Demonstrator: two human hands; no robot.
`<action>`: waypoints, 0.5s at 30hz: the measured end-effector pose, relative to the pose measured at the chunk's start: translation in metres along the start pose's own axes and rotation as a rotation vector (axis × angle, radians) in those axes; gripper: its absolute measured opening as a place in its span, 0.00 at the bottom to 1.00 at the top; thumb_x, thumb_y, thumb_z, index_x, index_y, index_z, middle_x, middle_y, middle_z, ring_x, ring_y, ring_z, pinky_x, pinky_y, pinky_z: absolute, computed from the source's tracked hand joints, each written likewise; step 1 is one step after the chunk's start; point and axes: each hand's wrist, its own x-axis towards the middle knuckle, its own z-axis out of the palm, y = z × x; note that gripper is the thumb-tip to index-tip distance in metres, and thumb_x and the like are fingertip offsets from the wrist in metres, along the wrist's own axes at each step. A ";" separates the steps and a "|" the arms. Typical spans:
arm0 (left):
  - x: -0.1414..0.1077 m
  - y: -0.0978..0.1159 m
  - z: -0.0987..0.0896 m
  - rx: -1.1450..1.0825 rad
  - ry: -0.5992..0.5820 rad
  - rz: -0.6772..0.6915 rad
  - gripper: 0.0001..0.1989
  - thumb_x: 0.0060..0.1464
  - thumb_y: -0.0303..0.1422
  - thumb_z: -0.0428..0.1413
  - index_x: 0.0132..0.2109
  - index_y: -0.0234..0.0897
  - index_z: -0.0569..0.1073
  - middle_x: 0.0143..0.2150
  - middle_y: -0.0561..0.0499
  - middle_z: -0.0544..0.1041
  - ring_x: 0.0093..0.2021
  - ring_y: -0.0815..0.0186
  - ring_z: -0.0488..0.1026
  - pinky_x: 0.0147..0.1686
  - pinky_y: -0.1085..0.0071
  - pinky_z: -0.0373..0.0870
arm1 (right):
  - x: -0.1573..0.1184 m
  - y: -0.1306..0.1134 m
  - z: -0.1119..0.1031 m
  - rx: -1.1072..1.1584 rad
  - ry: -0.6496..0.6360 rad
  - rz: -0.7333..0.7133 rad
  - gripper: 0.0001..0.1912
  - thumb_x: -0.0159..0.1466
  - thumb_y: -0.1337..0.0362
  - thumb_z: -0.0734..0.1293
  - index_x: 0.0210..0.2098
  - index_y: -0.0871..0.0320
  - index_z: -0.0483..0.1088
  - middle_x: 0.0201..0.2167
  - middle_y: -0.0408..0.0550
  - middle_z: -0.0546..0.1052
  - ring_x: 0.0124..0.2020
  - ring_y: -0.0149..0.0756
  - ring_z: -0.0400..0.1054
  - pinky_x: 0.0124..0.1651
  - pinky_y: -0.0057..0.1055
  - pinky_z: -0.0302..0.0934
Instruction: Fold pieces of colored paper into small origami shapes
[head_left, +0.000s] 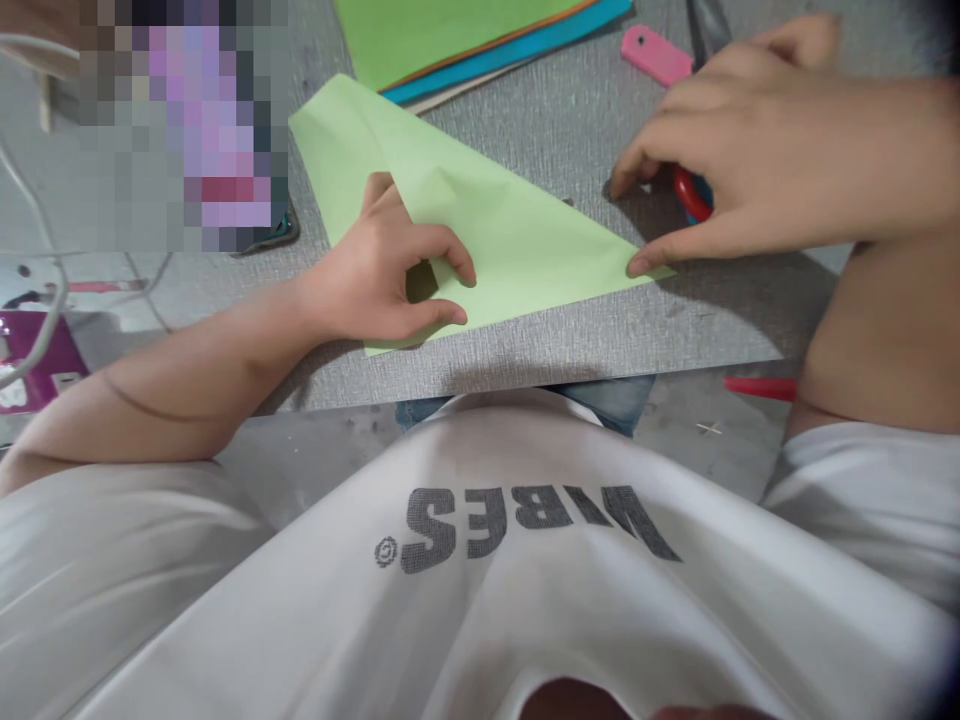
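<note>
A light green sheet of paper [517,225], folded over at a slant, lies on the grey textured table [570,345]. My left hand [386,260] is at the sheet's left part, thumb and index finger apart on it, the other fingers partly hidden under a paper flap. With the thumb of my right hand [720,170] I touch the sheet's pointed right corner; the fingers are spread and curved above the table. Red-handled scissors [691,195] are partly hidden beneath my right hand.
Green [442,35] and blue sheets [517,50] are stacked at the back. A pink cutter [656,57] lies behind my right hand. At the left are a dark-edged device [283,228], a white cable [56,290] and a purple packet [41,355].
</note>
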 end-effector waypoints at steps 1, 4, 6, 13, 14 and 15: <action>0.000 0.000 0.000 -0.001 -0.008 -0.001 0.15 0.62 0.53 0.71 0.51 0.55 0.90 0.39 0.47 0.86 0.57 0.40 0.83 0.73 0.30 0.70 | 0.000 0.001 0.001 -0.049 0.002 -0.046 0.37 0.63 0.17 0.62 0.45 0.41 0.72 0.48 0.58 0.83 0.72 0.79 0.72 0.75 0.79 0.55; 0.001 0.001 -0.002 -0.004 -0.014 -0.004 0.15 0.61 0.53 0.72 0.51 0.56 0.91 0.39 0.46 0.86 0.57 0.39 0.83 0.72 0.30 0.71 | 0.000 0.005 0.005 -0.107 0.033 -0.126 0.34 0.69 0.20 0.60 0.46 0.41 0.71 0.49 0.59 0.82 0.71 0.77 0.71 0.70 0.77 0.56; 0.001 0.002 -0.002 -0.005 -0.009 -0.010 0.16 0.61 0.53 0.72 0.51 0.55 0.91 0.39 0.46 0.86 0.56 0.39 0.83 0.71 0.30 0.72 | 0.001 0.008 0.006 -0.088 0.044 -0.132 0.36 0.68 0.18 0.59 0.46 0.41 0.72 0.46 0.57 0.82 0.68 0.76 0.72 0.68 0.75 0.56; 0.001 0.001 -0.002 -0.012 -0.016 -0.009 0.17 0.61 0.52 0.72 0.52 0.53 0.91 0.38 0.47 0.85 0.56 0.41 0.80 0.71 0.30 0.71 | 0.001 0.004 0.005 -0.074 0.019 -0.079 0.34 0.67 0.20 0.60 0.46 0.40 0.71 0.48 0.57 0.82 0.70 0.76 0.71 0.71 0.75 0.55; 0.001 0.001 -0.002 -0.012 -0.017 -0.008 0.17 0.61 0.52 0.72 0.52 0.53 0.91 0.38 0.47 0.85 0.56 0.41 0.80 0.71 0.30 0.71 | 0.001 0.003 0.004 -0.078 0.014 -0.074 0.33 0.68 0.21 0.59 0.46 0.40 0.70 0.48 0.58 0.82 0.71 0.76 0.71 0.71 0.76 0.55; 0.001 0.000 -0.002 -0.012 -0.017 -0.007 0.17 0.61 0.52 0.72 0.52 0.54 0.91 0.38 0.47 0.85 0.56 0.41 0.81 0.71 0.30 0.71 | 0.001 0.001 0.004 -0.082 0.011 -0.070 0.32 0.67 0.22 0.59 0.46 0.41 0.70 0.48 0.59 0.82 0.71 0.77 0.71 0.71 0.76 0.55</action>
